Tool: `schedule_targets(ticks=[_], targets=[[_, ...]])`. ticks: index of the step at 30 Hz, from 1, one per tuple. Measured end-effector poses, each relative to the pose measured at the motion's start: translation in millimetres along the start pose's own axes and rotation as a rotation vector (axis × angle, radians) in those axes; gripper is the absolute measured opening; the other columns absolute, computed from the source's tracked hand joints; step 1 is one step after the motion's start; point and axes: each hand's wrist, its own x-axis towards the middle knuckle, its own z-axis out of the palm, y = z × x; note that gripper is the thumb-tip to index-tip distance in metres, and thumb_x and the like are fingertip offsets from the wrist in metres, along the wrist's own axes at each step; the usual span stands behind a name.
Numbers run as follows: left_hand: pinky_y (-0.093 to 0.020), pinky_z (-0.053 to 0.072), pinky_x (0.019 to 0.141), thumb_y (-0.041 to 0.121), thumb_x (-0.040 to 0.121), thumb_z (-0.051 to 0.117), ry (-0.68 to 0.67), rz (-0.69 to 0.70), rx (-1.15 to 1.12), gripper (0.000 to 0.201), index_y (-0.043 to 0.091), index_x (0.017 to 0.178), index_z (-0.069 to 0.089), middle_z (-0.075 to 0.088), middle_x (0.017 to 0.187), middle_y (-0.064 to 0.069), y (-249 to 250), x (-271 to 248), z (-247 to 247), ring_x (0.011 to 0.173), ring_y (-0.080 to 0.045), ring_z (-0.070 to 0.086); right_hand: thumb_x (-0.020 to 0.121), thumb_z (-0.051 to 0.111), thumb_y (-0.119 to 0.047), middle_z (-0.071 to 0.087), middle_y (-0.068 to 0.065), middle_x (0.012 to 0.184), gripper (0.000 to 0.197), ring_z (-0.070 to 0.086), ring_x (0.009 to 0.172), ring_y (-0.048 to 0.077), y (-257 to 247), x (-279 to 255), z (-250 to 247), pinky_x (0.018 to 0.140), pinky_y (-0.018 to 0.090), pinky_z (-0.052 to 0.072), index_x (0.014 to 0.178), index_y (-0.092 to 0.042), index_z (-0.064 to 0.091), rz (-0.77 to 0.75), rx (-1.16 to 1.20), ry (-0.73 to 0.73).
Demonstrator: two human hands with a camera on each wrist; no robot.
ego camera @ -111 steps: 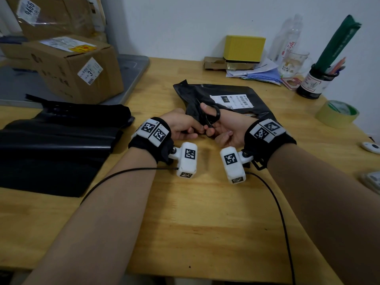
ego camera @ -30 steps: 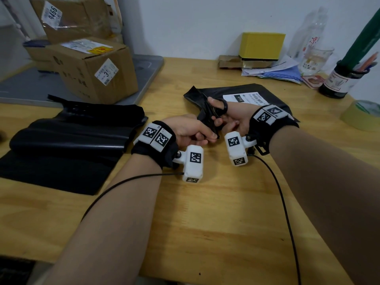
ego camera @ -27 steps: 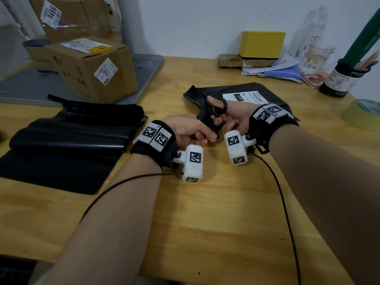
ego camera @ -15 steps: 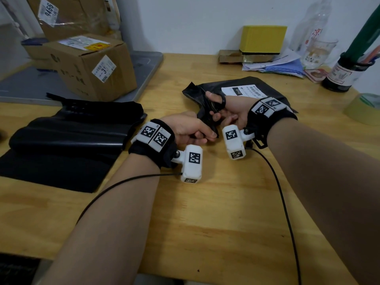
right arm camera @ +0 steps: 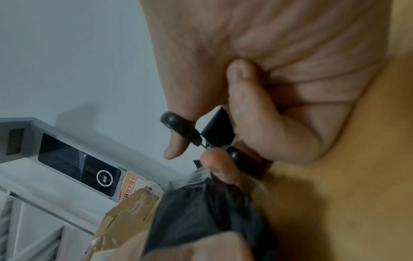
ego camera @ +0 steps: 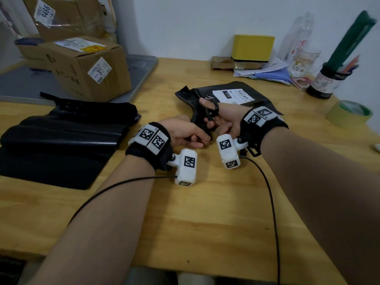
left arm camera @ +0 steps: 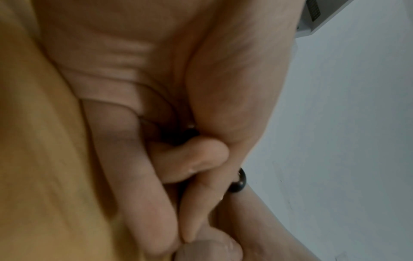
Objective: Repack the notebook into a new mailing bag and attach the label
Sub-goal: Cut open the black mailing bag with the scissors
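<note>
Overhead, label (ego camera: 233,95) visible, wrist view, thumb through scissors (right arm camera: 178,127).

You have the black mailing bag (ego camera: 236,95) lying flat on the tabletop (ego camera: 205,212), its near-left end crumpled and lifted. A white printed label (ego camera: 233,94) with a barcode sits on its upper face. Black-handled scissors (ego camera: 209,114) stand at that crumpled end. To the left lies a stack of black bags (ego camera: 61,138), folded over. The notebook itself can't be seen.
</note>
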Motion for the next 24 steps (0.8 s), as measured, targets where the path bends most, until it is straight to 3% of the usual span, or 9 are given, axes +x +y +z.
schedule_targets(ticks=[5, 9, 12, 16, 18, 21, 24], targets=[[-0.022, 0.061, 0.064, -0.001, 0.085, 0.073, 0.062, 0.023, -0.055, 0.022, -0.002, 0.106, 0.067, 0.075, 0.075, -0.009, -8, -12, 9, 0.044, -0.002, 0.048, 0.076, 0.069, -0.072, 0.049, -0.006, 0.061, 0.057, 0.021, 0.032, 0.006, 27, -35, 1, 0.043, 0.016, 0.009, 0.069, -0.016, 0.057, 0.014, 0.002, 0.033], [-0.026, 0.062, 0.068, 0.001, 0.084, 0.075, 0.19, 0.04, -0.147, 0.019, -0.004, 0.1, 0.065, 0.076, 0.091, -0.014, -15, -27, 19, 0.041, -0.002, 0.05, 0.077, 0.073, -0.066, 0.051, -0.002, 0.062, 0.054, 0.02, 0.033, 0.005, 49, -60, 9, 0.033, 0.014, 0.017, 0.076, -0.015, 0.055, -0.046, 0.114, 0.079], [-0.027, 0.062, 0.065, 0.004, 0.085, 0.076, 0.231, 0.048, -0.139, 0.023, -0.003, 0.105, 0.065, 0.075, 0.103, -0.016, -18, -43, 27, 0.045, -0.004, 0.05, 0.073, 0.075, -0.068, 0.049, -0.003, 0.063, 0.057, 0.017, 0.036, 0.006, 62, -76, 11, 0.034, 0.015, 0.018, 0.08, -0.015, 0.055, -0.061, 0.179, 0.059], [-0.03, 0.061, 0.058, 0.004, 0.089, 0.069, 0.167, 0.016, -0.151, 0.03, 0.0, 0.118, 0.065, 0.072, 0.116, -0.014, -19, -67, 31, 0.055, -0.013, 0.061, 0.072, 0.071, -0.072, 0.047, -0.007, 0.062, 0.057, 0.017, 0.043, 0.008, 73, -100, 15, 0.053, 0.023, 0.015, 0.081, -0.018, 0.056, -0.131, 0.159, 0.019], [-0.033, 0.061, 0.056, 0.001, 0.091, 0.064, 0.192, 0.018, -0.211, 0.036, 0.009, 0.125, 0.054, 0.071, 0.119, -0.013, -20, -74, 30, 0.066, -0.019, 0.068, 0.074, 0.068, -0.075, 0.046, -0.008, 0.062, 0.056, 0.019, 0.044, 0.008, 72, -110, 18, 0.057, 0.027, 0.012, 0.079, -0.02, 0.057, -0.165, 0.126, 0.014], [-0.035, 0.06, 0.053, -0.003, 0.094, 0.06, 0.259, 0.044, -0.3, 0.054, 0.024, 0.133, 0.035, 0.07, 0.117, -0.011, -24, -75, 23, 0.071, -0.024, 0.073, 0.076, 0.066, -0.076, 0.046, -0.008, 0.063, 0.056, 0.02, 0.047, 0.008, 66, -117, 19, 0.058, 0.028, 0.011, 0.079, -0.022, 0.057, -0.206, 0.09, 0.019], [-0.033, 0.06, 0.053, -0.003, 0.097, 0.054, 0.236, 0.063, -0.291, 0.053, 0.029, 0.135, 0.037, 0.071, 0.117, -0.008, -22, -69, 18, 0.072, -0.024, 0.075, 0.075, 0.067, -0.078, 0.047, -0.008, 0.066, 0.057, 0.019, 0.05, 0.009, 56, -115, 14, 0.052, 0.025, 0.012, 0.081, -0.023, 0.056, -0.206, 0.038, 0.078]])
